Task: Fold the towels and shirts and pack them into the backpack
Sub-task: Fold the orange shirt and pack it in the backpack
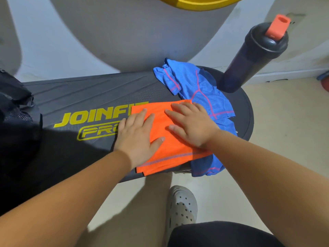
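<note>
Standing at the far right end of the dark exercise bench (89, 97) (yellow JOINFIT PRO lettering runs across its top, partly covered) is a black shaker bottle (249, 59) with an orange flip cap. It is just beside a crumpled blue mesh shirt (195, 82) with pink seams, which sprawls over that end and hangs off the near edge. A black backpack (16, 122) sits at the bench's left end, well apart from the clothes. A yellow rounded object (195, 1) shows at the top edge of the view, and a grey perforated clog (181, 205) rests on the pale floor below the bench. The folded orange shirt (169, 152) lies flat on the bench between the lettering and the blue shirt, overlapping the blue one's left side. Both hands lie palm down on it with fingers straight and spread. The left hand (137, 134) covers its left edge, partly on the bench surface, and the right hand (192, 125) presses its upper right part, fingers pointing left. The hands are near each other without touching.
</note>
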